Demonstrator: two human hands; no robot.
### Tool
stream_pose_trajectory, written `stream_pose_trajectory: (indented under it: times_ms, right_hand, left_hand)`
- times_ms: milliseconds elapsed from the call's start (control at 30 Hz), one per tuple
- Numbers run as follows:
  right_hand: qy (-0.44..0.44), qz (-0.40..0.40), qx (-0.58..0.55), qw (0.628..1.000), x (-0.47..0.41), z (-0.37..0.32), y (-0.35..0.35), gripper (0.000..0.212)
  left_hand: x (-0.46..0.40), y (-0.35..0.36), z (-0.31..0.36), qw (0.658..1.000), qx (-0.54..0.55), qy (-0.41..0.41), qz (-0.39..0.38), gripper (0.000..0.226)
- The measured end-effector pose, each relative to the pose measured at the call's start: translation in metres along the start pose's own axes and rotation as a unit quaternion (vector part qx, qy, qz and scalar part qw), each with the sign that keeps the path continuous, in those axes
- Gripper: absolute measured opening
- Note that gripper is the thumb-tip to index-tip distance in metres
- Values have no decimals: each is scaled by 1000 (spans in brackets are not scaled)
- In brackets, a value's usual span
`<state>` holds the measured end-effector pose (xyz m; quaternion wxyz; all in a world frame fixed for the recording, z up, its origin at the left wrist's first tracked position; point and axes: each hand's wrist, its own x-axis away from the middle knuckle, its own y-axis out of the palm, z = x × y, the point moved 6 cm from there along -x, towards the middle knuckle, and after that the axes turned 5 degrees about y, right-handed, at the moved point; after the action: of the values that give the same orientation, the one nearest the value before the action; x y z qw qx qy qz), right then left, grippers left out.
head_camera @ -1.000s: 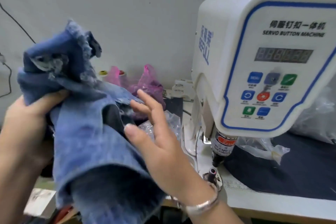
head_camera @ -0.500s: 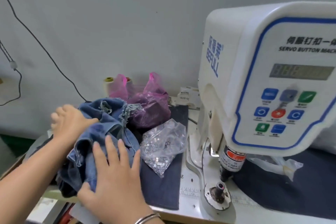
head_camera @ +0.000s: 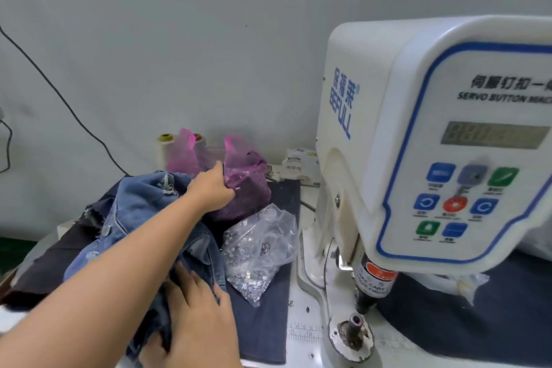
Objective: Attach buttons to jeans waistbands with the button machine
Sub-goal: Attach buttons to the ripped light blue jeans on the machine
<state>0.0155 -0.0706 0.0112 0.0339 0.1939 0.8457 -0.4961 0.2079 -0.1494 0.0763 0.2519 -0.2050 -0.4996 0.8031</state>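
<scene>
Denim jeans [head_camera: 143, 218] lie crumpled on the bench [head_camera: 301, 334], left of the white button machine [head_camera: 418, 143]. Right hand [head_camera: 197, 317] presses flat on the near fold, its grip relaxed with straight fingers and holding nothing. Left hand [head_camera: 210, 190] reaches across the jeans to the pink plastic bag [head_camera: 248, 188], fingers touching it; whether that grip has closed on the plastic cannot be told. Just beside the jeans a clear plastic bag [head_camera: 260, 251] holds small silvery metal pieces.
</scene>
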Motion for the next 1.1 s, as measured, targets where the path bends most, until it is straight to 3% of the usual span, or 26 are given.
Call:
stream_pose_trajectory:
  times_ms: [133, 333, 467, 533, 633, 700, 800, 1000, 1100]
  right_hand:
    - [-9, 4, -13, 1000, -1, 1, -6, 66]
    - [-21, 12, -3, 1000, 1, 1, -7, 59]
    - [-14, 19, -8, 1000, 1, 1, -6, 62]
    - [-14, 19, -1, 1000, 1, 1, -5, 65]
    - [-11, 13, -3, 1000, 1, 1, -4, 67]
    - [-16, 12, -4, 1000, 1, 2, -2, 70]
    - [-21, 14, -19, 999, -1, 3, -1, 67]
    - [-23, 40, 14, 999, -9, 9, 2, 52]
    - [-31, 55, 30, 998, -14, 12, 2, 39]
  left_hand:
    - [8, 27, 11, 991, -101, 91, 15, 56]
    - [25, 50, 13, 949, -192, 218, -123, 62]
    - [31, 58, 7, 961, -90, 170, -201, 72]
    - [29, 43, 8, 982, 21, 150, -114, 64]
    - [22, 8, 1, 984, 119, 90, 99, 54]
    - [13, -4, -3, 990, 31, 57, 126, 47]
    - [-4, -8, -25, 991, -118, -46, 48, 43]
    - [-22, -3, -42, 967, -232, -107, 5, 26]
    - [-26, 6, -48, 969, -223, -105, 12, 41]
